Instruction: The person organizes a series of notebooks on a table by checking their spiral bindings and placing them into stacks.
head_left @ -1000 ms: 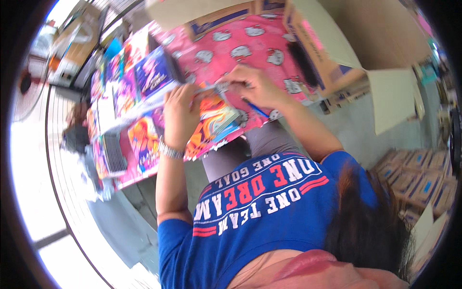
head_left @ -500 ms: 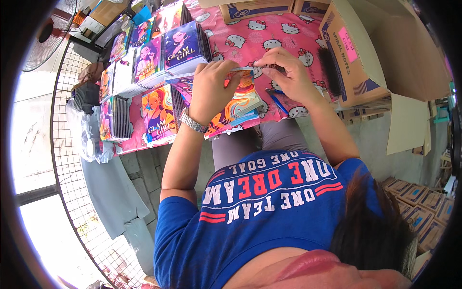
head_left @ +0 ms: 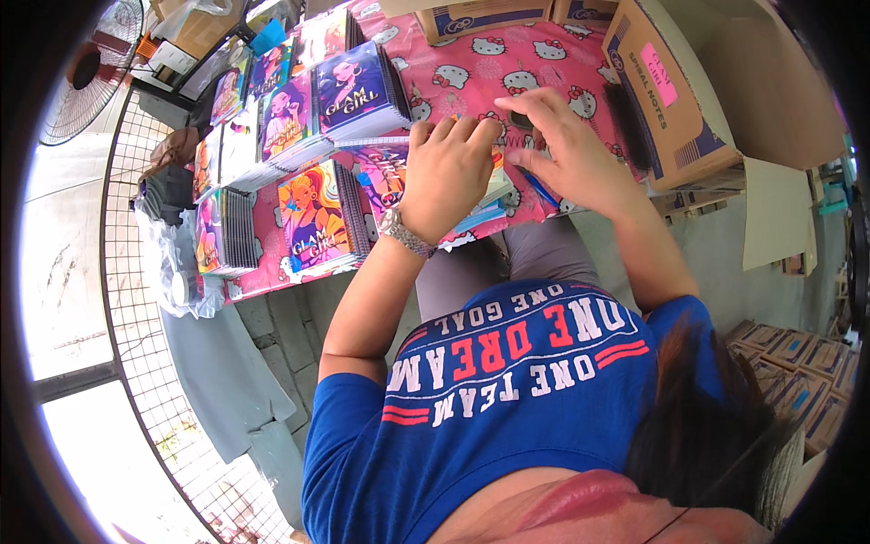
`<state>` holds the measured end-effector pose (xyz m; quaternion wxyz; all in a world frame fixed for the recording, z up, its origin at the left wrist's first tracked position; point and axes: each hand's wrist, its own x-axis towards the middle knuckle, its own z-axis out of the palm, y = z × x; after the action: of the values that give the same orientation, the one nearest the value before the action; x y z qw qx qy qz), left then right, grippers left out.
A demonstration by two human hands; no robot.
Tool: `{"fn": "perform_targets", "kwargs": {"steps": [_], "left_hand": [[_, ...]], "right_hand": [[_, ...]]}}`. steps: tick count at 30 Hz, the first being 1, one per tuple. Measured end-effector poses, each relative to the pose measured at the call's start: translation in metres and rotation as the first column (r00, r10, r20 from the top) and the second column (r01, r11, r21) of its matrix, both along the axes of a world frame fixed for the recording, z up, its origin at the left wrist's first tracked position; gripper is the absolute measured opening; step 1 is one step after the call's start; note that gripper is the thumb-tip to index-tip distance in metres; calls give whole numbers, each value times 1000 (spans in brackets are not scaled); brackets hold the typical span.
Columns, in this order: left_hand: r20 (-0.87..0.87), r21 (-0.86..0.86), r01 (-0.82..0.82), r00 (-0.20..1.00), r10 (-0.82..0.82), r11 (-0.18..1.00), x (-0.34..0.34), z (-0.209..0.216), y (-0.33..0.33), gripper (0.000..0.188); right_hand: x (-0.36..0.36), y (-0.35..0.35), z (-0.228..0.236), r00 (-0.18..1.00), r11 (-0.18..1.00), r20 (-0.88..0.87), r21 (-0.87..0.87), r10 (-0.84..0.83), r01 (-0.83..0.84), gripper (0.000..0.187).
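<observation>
My left hand [head_left: 450,172], with a metal watch on the wrist, grips a spiral notebook [head_left: 382,165] by its upper edge. Its purple and pink cover slants toward me, and white page edges show along the top. At the notebook's right end, my right hand [head_left: 573,156] has its thumb and curled fingers around a thin dark spiral coil [head_left: 519,141]. The fingertips partly hide where the coil meets the pages. Below the hands lies a stack of notebooks [head_left: 485,213], mostly covered by my left hand. A blue-handled tool [head_left: 541,190] rests on the table beside my right wrist.
Stacks of colourful notebooks [head_left: 358,86] fill the left of the table, which has a pink cartoon-print cover [head_left: 471,68]. An open cardboard box [head_left: 675,109] stands at the right, its flap hanging down. More boxes [head_left: 797,363] are on the floor; a fan [head_left: 86,77] is far left.
My left hand has moved right along the notebook's edge, toward my right hand. The right hand's fingers have spread a little from their earlier pinch. The view has shifted slightly.
</observation>
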<state>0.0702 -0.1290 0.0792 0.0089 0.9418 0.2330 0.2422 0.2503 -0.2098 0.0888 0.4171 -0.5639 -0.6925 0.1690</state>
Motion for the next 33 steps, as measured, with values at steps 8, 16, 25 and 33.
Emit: {"fn": "perform_targets", "kwargs": {"steps": [8, 16, 25, 33], "left_hand": [[38, -65, 112, 993, -110, 992, -3, 12, 0, 16], [-53, -102, -271, 962, 266, 957, -30, 4, -13, 32], [88, -49, -159, 983, 163, 986, -27, 1, -19, 42], [32, -110, -156, 987, 161, 982, -31, 0, -6, 43]], "right_hand": [[113, 119, -145, 992, 927, -38, -363, -120, 98, 49], [97, 113, -211, 722, 906, 692, -286, -29, 311, 49], [83, 131, -221, 881, 808, 388, -406, -271, 427, 55], [54, 68, -38, 354, 552, -750, 17, 558, -834, 66]]}}
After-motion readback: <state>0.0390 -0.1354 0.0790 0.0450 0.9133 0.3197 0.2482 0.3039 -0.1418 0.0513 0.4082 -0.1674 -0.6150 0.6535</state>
